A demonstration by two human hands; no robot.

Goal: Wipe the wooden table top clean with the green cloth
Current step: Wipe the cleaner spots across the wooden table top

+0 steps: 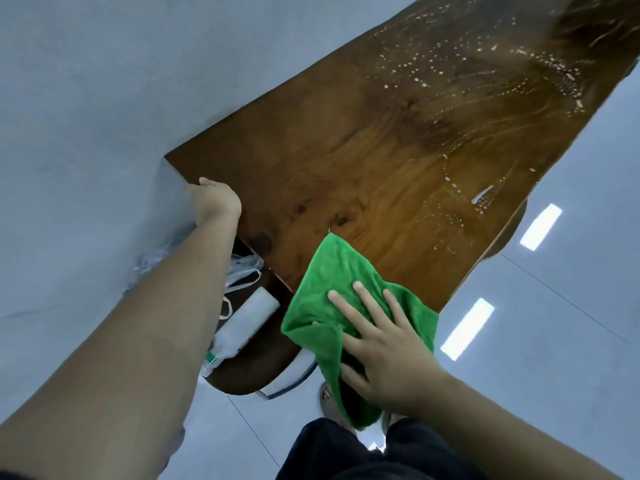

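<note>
— How many hands are on the wooden table top [363, 150], and what is each doing?

— Two. The right hand [388, 348] lies flat with its fingers spread on the one green cloth [329, 289], pressing it down at the near edge of the tabletop. The left hand [214, 199] is at the near left corner, curled over the edge beside the grey wall [104, 98]; whether its fingers grip underneath I cannot tell.

— Where exactly does the cloth sit?

— Half on the wood, half off. Its far corner points up onto the tabletop, and its near part hangs down past the edge, below the right palm.

— Is the wood dry?

— No. The far end and the right edge carry many small white droplets and streaks, too many to count. The near part, around the cloth, looks bare brown grain with two dark knots.

— Anything under the table?

— On a dark lower shelf [256, 358], one white roll [247, 318] and some clear plastic wrapping [242, 265] beside it. On the glossy floor [554, 323] two bright rectangular reflections show at the right, and one shoe [327, 398] is visible above the dark trousers [346, 452].
</note>
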